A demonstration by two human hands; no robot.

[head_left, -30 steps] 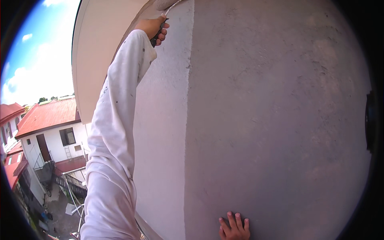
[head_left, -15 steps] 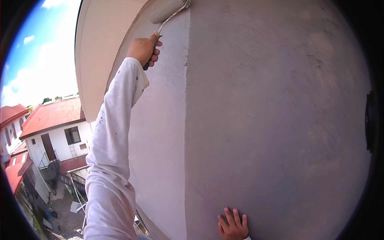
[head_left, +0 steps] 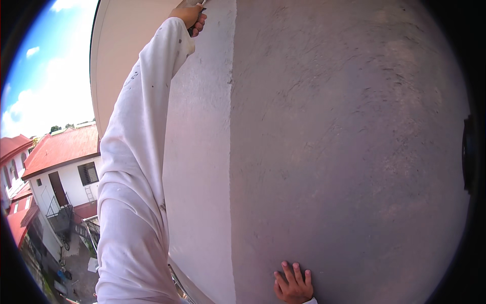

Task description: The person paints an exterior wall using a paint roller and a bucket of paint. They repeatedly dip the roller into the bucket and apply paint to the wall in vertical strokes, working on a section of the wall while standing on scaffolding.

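My left arm, in a paint-flecked white sleeve, stretches up to the top edge of the picture. There my left hand [head_left: 190, 16] is closed around the black handle of a paint roller [head_left: 204, 2]; only bits of the handle and its wire frame show, and the rest of the roller is cut off or hidden. Low down, my right hand [head_left: 294, 285] rests with fingers spread against the grey wall [head_left: 344, 152], holding nothing. Left of a rough vertical line, a paler grey strip [head_left: 200, 152] of wall runs alongside my left arm.
A cream overhanging surface [head_left: 114, 55] curves along the upper left. Far below stand white houses with red roofs [head_left: 63, 149], and a yard with stairs. Metal scaffold tubing [head_left: 91, 228] shows beside my left sleeve. A dark object [head_left: 468, 154] sits at the right rim.
My left hand has moved upward with the paint roller, so its grey sleeve has mostly or wholly left the picture. My right hand stays in nearly the same place.
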